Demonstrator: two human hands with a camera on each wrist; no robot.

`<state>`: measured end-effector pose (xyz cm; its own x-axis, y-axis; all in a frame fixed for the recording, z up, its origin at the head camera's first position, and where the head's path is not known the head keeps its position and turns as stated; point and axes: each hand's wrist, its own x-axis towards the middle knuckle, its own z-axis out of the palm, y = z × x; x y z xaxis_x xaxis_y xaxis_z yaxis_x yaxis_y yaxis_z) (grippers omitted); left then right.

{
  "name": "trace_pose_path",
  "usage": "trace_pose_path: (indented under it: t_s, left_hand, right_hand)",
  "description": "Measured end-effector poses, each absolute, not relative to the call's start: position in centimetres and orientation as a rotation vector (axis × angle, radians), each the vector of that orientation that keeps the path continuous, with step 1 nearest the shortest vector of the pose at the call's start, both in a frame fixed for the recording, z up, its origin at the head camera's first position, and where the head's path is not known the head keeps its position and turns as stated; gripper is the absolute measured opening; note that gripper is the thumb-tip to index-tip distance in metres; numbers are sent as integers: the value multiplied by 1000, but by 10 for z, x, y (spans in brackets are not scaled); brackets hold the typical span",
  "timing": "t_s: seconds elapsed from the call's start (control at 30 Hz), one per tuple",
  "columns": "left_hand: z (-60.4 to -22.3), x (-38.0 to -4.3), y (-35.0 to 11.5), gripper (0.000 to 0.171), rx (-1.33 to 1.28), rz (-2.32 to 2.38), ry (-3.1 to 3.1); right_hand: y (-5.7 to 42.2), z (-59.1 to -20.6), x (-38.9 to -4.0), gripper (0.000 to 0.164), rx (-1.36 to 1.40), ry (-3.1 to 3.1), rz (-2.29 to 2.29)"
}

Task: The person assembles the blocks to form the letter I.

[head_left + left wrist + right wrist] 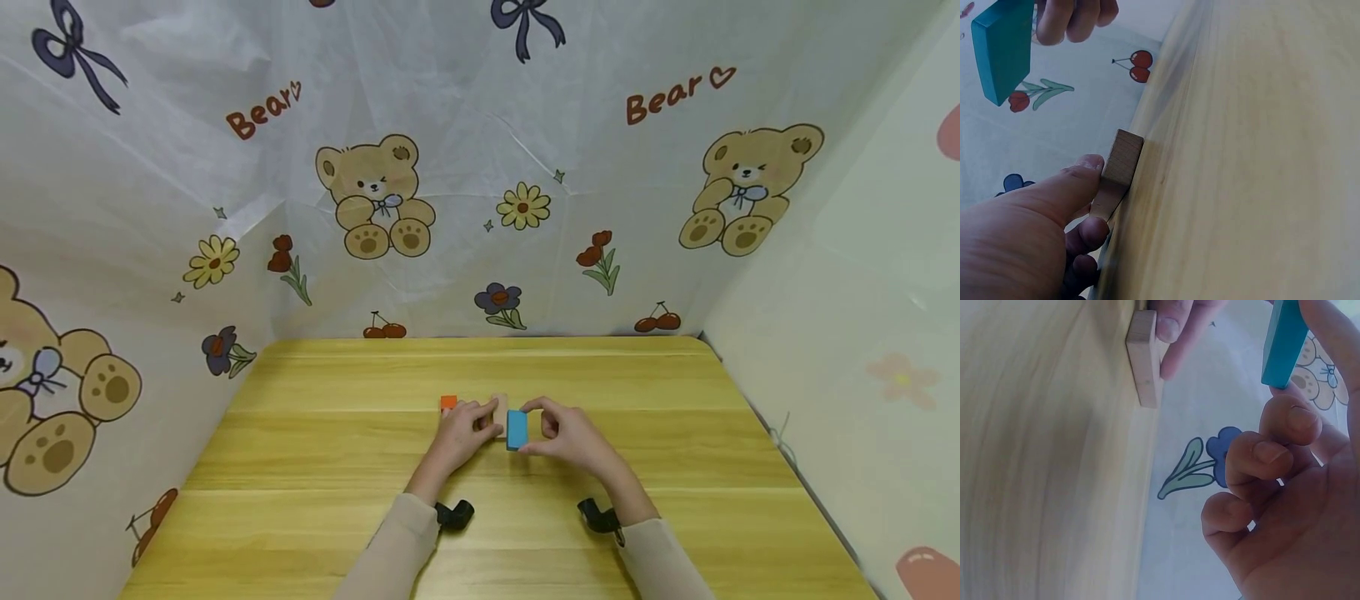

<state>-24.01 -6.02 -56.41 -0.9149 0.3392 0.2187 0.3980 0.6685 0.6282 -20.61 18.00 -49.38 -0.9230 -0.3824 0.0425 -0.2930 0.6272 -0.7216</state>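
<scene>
The right hand [573, 435] holds a blue block [517, 430] up off the table, pinched between thumb and index finger; its other fingers are curled inward, as the right wrist view shows. Just left of it, the left hand [461, 429] has its thumb and index finger on a plain wooden block [1121, 164], which rests on the tabletop. From the right wrist view, this wooden block [1144, 359] stands apart from the blue block [1285, 344]. An orange block [448, 402] lies beyond the left hand, which partly hides it.
The wooden table [315, 467] has its far edge against a wall sheet [457, 167] printed with bears and flowers. Another pale sheet [840, 292] hangs along the right side. Black wrist mounts [454, 516] sit on both forearms. A thin cord hangs by the right table edge.
</scene>
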Motion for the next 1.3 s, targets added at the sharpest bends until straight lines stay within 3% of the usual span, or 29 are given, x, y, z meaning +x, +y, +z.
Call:
trace_pose_path:
  t_s: [1.3]
  left_hand:
    - [-564, -239, -60, 49, -609, -1062, -2798]
  right_hand:
    - [171, -520, -206, 55, -601, 2625, -1149]
